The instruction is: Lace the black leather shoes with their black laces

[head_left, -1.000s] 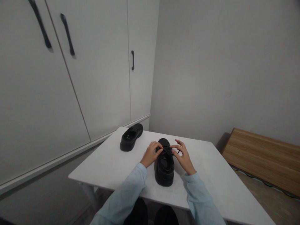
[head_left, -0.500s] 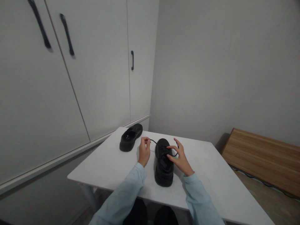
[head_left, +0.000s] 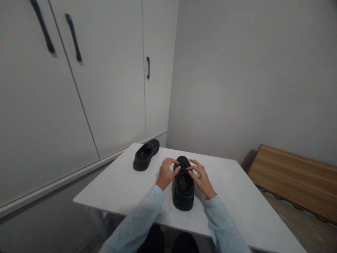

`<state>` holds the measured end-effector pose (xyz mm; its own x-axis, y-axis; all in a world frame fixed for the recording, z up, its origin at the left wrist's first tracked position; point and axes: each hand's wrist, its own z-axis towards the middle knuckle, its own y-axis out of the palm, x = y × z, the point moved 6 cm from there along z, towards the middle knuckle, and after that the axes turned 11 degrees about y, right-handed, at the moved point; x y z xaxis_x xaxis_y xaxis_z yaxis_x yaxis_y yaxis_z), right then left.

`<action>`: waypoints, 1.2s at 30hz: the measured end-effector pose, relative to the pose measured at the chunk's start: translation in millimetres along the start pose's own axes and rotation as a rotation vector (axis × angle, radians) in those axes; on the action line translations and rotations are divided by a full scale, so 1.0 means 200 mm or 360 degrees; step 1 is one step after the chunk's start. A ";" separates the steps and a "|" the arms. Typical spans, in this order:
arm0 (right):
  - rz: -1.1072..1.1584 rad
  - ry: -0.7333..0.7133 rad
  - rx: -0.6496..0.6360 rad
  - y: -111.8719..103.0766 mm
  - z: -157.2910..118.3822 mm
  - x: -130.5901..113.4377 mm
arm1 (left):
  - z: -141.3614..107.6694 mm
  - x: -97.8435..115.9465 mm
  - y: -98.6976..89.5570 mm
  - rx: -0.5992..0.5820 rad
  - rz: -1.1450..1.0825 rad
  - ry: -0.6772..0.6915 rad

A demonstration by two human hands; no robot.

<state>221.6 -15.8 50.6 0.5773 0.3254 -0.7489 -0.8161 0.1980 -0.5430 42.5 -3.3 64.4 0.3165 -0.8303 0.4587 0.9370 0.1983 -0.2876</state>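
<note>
Black shoe [head_left: 183, 201], in the head view, stands between the counter [head_left: 237, 211]'s near and far edges. Left hand [head_left: 165, 174] and right hand [head_left: 202, 180] curl at its laces [head_left: 183, 169], grip unclear; lacework seems unfinished, no bow visible.

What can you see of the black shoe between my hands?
The black shoe looks like smooth, slightly shiny leather with a thick dark sole. It sits sole-down on the white table, toe pointing away from you, opening upward. Your left hand and right hand have fingertips at its front; lacing detail is unclear.
</note>
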 end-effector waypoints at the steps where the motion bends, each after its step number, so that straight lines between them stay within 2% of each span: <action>1: 0.0009 0.0007 -0.0004 0.00 0.00 0.00 | 0.00 0.01 0.02 -0.0087 -0.0067 0.0025; 4: 0.0079 -0.0038 -0.0038 0.01 0.00 -0.02 | 0.00 0.04 0.07 -0.0253 -0.0232 0.0070; 7: 0.0188 -0.0127 -0.0072 0.01 0.00 -0.05 | 0.00 0.05 0.10 -0.0328 -0.0288 0.0077; 18: 0.0166 -0.0189 -0.0096 0.04 0.01 -0.04 | -0.01 0.00 0.16 -0.0510 -0.0275 -0.0082; 23: 0.0102 -0.0192 -0.0092 0.05 0.02 -0.05 | 0.01 0.01 0.19 -0.0643 -0.0145 -0.0103; 32: 0.0000 -0.0202 -0.0076 0.04 0.01 -0.08 | 0.09 0.04 0.22 -0.0949 0.0117 0.0111; 36: -0.0099 -0.0207 -0.0058 0.04 0.02 -0.10 | 0.09 0.02 0.20 -0.0911 0.0080 0.0106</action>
<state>204.0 -17.7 62.4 0.6164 0.4313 -0.6588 -0.7757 0.1889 -0.6021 84.7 10.2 70.2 0.3312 -0.8617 0.3843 0.6859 -0.0598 -0.7252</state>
